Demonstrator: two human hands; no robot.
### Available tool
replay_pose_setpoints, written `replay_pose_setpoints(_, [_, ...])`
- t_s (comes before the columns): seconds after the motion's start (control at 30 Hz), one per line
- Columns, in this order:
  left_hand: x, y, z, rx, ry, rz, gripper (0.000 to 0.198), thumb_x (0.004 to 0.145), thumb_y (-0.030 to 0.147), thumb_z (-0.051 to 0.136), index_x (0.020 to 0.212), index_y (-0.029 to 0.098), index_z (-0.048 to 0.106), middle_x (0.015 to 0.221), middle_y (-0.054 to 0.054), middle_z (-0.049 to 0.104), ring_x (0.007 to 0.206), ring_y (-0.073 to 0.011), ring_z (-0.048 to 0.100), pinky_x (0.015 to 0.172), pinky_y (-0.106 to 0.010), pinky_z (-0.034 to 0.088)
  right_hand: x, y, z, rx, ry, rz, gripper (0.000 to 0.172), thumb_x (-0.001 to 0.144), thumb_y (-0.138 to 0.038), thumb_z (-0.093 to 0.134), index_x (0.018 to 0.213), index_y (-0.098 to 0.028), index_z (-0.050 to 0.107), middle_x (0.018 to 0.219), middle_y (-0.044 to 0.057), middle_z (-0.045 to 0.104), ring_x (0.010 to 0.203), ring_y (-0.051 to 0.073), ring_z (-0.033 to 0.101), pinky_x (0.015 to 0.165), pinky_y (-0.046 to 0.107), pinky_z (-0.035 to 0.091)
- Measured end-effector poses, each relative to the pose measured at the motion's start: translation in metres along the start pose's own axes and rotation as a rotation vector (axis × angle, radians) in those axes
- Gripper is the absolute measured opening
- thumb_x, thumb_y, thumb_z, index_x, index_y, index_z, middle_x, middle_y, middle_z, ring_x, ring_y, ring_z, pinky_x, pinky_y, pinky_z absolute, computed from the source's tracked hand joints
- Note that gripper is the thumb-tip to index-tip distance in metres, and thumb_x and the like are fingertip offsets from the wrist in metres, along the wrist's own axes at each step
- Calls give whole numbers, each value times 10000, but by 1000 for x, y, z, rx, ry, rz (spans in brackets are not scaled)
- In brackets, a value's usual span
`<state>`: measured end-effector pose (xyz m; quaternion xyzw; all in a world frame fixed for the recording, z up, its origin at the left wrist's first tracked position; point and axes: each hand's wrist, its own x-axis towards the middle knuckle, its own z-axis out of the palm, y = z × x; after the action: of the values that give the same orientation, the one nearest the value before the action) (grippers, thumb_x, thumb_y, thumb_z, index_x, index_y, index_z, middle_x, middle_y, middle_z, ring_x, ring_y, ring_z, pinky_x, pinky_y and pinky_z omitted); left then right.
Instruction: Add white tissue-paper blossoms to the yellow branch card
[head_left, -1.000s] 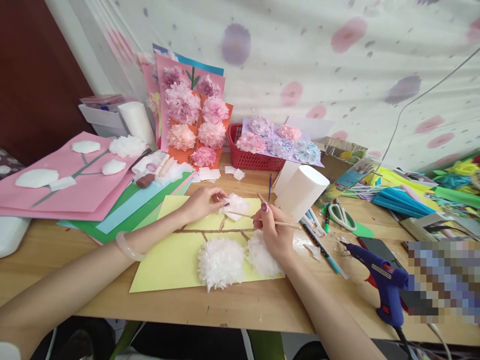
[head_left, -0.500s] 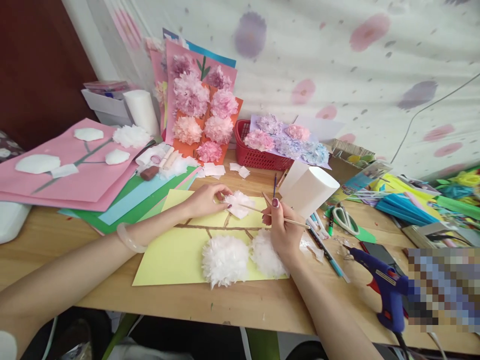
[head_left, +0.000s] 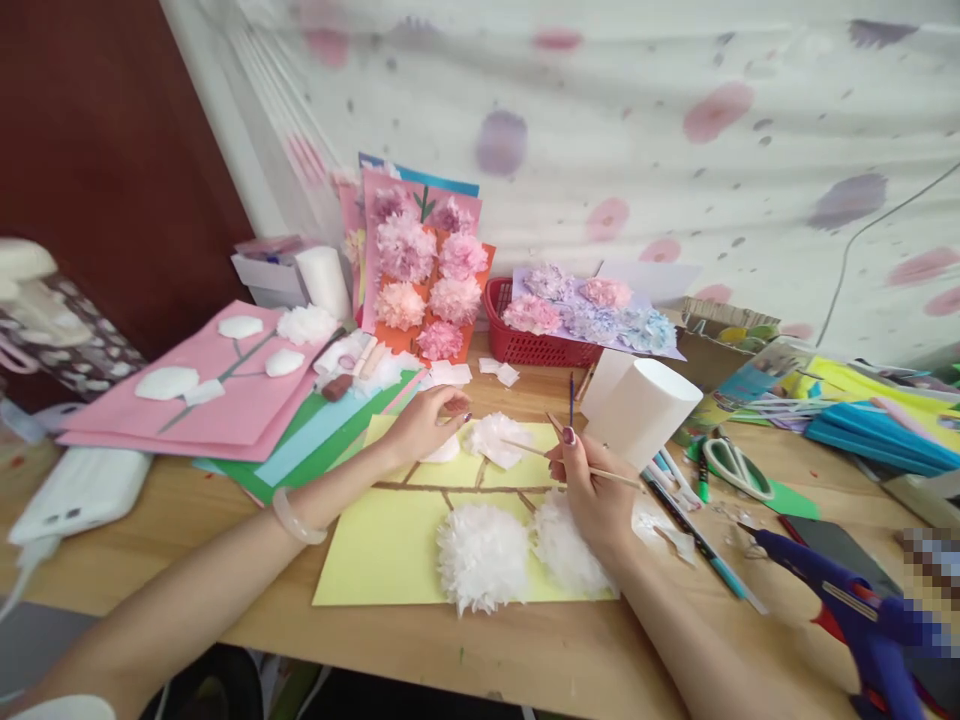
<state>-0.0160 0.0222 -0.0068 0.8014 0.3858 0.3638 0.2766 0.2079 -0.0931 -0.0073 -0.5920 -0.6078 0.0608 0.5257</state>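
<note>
My right hand (head_left: 600,490) grips a thin wooden stick (head_left: 619,476), whose tip meets a small white tissue paper flower (head_left: 501,440). To the left of that flower hovers my left hand (head_left: 429,428), fingers loosely curved and apart, with nothing seen in them. A flat white piece (head_left: 444,452) lies partly under it. All this is over a yellow sheet (head_left: 375,550) with brown branch lines. Two fluffy white tissue flowers sit on the lower half: one in full view (head_left: 484,557), the other (head_left: 566,545) partly covered by my right hand.
Right of the sheet are a white paper roll (head_left: 649,405), scissors (head_left: 739,468), pens (head_left: 697,540) and a blue glue gun (head_left: 847,600). A red basket (head_left: 532,350) and tissue-flower pictures (head_left: 431,270) stand behind. Pink sheets (head_left: 247,420) and a white power bank (head_left: 82,490) lie left.
My left hand has let go of the small tissue flower's edge and drawn back from it. The stick stays at the flower. The view has shifted left and up.
</note>
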Motion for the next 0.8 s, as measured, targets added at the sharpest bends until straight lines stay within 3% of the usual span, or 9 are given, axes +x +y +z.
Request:
replay_pose_setpoints(0.13, [11,-15,-48,203,180,-56,232,826,288,543,984,196,686,922,-57,741,870,-211,683,841,-338,525,0,3,0,10,-22,-39,553,984,-569,407,610,-208,598,490,-10,562,430,124,510,449,244,373])
replay_pose_setpoints(0.23, [17,-33,-88,372,364,-187,274,827,314,509,995,181,679,868,-77,735,856,-248,690,811,-362,523,-1,8,0,1,-45,-47,521,992,-544,414,640,-210,603,519,-14,568,460,126,525,466,242,376])
replay_pose_setpoints(0.33, [16,-47,-111,439,282,-185,267,778,304,541,969,184,683,916,-92,753,912,-278,701,842,-388,527,-3,14,1,-10,-49,-40,515,993,-550,409,656,-214,607,532,-13,562,473,133,517,473,249,371])
replay_pose_setpoints(0.4, [12,-52,-113,428,172,-151,282,730,271,581,983,200,684,965,-72,770,938,-263,713,842,-361,538,-3,15,2,-13,-47,-42,522,990,-564,406,655,-215,603,528,-13,552,465,133,499,468,252,361])
replay_pose_setpoints(0.53, [8,-52,-97,548,12,-95,490,748,212,574,1237,189,592,1093,-95,769,1065,-275,697,952,-398,500,-3,11,2,-4,-53,-62,531,993,-569,393,651,-215,591,531,-13,545,464,130,484,470,254,358])
replay_pose_setpoints(0.63, [11,-50,-87,674,-18,-82,542,750,163,567,1291,178,551,1145,-145,751,1190,-337,631,1093,-515,355,-2,6,2,7,-44,-73,531,996,-566,389,645,-217,582,523,-17,532,460,129,476,467,256,359])
replay_pose_setpoints(0.8, [15,-47,-81,730,-12,-99,515,774,133,537,1286,190,545,975,-116,792,1133,-340,659,1162,-581,177,-1,4,4,36,-38,-97,565,990,-595,373,609,-222,560,498,-24,505,434,120,452,462,255,361])
